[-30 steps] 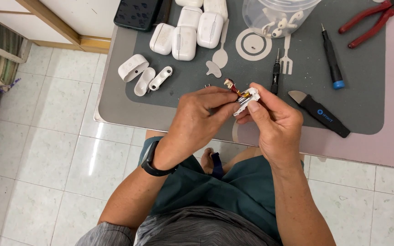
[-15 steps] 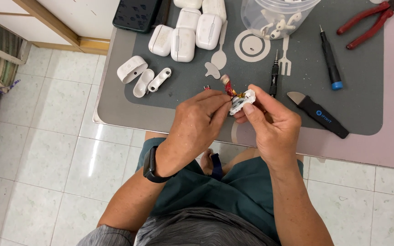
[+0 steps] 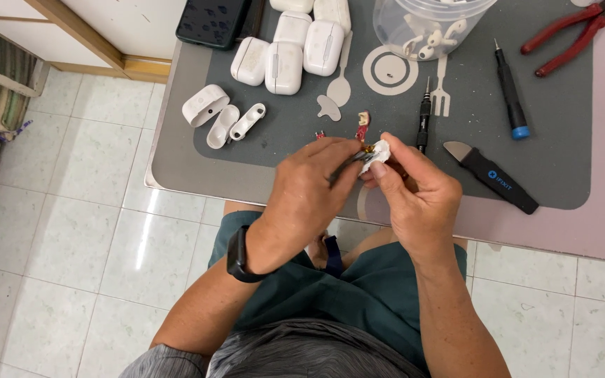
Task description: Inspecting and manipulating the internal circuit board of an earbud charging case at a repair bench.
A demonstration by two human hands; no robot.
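Over the near edge of the grey work mat (image 3: 274,147), my right hand (image 3: 414,192) pinches a small white earbud part (image 3: 379,150) between thumb and fingertips, closed tight on it. My left hand (image 3: 309,185) is closed around a thin metal tool (image 3: 348,164), its tip touching the part where a bit of gold shows. Both hands hover just above the mat, over my lap. A small red-and-white piece (image 3: 363,126) lies on the mat just beyond the part. Black screwdriver (image 3: 423,119) just right of it, blue-tipped screwdriver (image 3: 509,98) and black pry tool (image 3: 491,176) further right. White charging cases (image 3: 285,56) at the far side, opened case shells (image 3: 222,115) to the left, clear tub (image 3: 428,24) of earbuds and red pliers (image 3: 568,31) at the top.
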